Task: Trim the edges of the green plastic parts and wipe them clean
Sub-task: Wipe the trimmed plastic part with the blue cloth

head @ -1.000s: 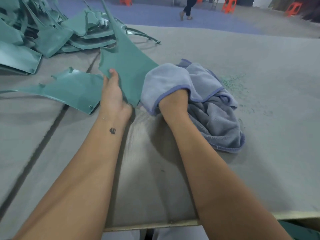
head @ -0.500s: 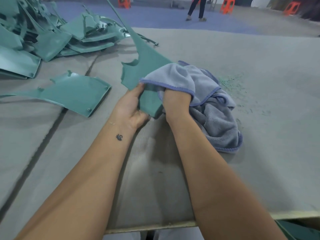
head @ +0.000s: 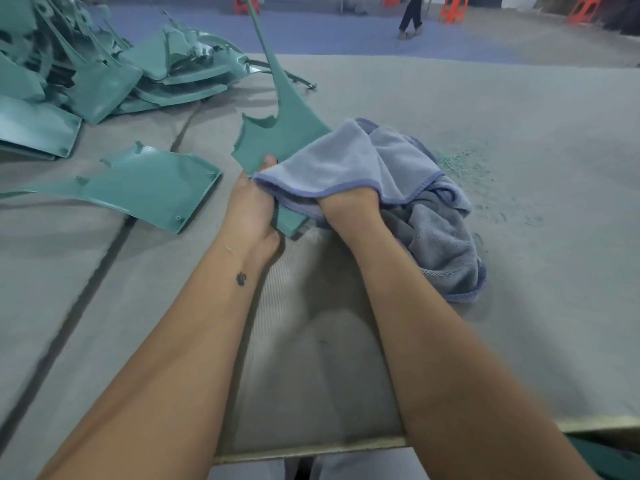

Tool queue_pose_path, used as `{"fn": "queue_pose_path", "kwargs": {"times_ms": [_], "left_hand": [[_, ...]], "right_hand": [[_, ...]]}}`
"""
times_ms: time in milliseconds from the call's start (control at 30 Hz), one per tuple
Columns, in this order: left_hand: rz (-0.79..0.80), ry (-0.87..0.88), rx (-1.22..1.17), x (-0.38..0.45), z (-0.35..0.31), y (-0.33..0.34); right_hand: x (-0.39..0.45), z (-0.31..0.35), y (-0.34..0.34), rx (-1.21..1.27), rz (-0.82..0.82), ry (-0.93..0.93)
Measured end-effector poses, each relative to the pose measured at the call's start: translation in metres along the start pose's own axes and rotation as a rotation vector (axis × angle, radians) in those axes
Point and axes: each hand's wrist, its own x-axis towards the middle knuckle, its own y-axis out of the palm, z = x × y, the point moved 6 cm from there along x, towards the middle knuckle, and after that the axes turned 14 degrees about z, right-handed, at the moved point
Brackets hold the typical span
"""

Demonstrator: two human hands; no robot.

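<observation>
One green part (head: pixel 284 133) stands tilted up near the worktop's (head: pixel 519 237) middle, its near edge now lower and turned further toward the person than a second ago, so wiping is judged under way; the left hand (head: pixel 251 213) grips its near edge, while the right hand (head: pixel 346 209), fingers hidden, seems to press the one grey-blue cloth (head: pixel 349 161) over its face. Another part (head: pixel 138 183) lies flat toward the left edge; an uncountable pile (head: pixel 104 74) fills the far left corner.
</observation>
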Motion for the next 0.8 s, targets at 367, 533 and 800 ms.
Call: {"fn": "queue_pose_path", "kwargs": {"times_ms": [367, 533, 800], "left_hand": [[0.090, 0.021, 0.053, -0.005, -0.011, 0.004], [0.158, -0.037, 0.198, -0.009, -0.016, -0.003], [0.157, -0.071, 0.256, -0.009, -0.019, -0.012]], "right_hand": [[-0.011, -0.049, -0.009, 1.574, -0.425, 0.128], [-0.007, -0.047, -0.005, 1.591, -0.163, 0.038], [-0.007, -0.025, -0.004, 1.059, -0.188, -0.010]]}}
